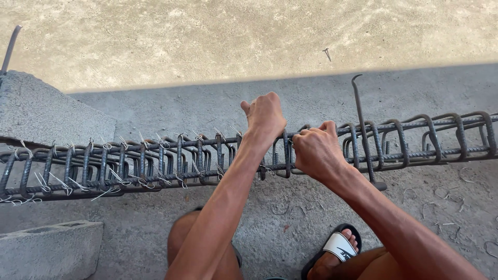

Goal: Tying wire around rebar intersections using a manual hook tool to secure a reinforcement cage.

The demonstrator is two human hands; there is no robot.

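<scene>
Both hands, left (265, 118) and right (315, 151), grip a long grey ribbed steel rebar cage (155, 161) (mid-tying, apparently), fists closed around one stirrup.

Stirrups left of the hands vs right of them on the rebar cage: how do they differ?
The left stirrups carry pale wire ties with loose ends at the long bars; the right stirrups show none. The left ones sit close together; the right ones are spaced wider and lean. The left hand and right hand grip the cage between the two groups. Both sets are dark bent bars looped around the same long bars.
</scene>
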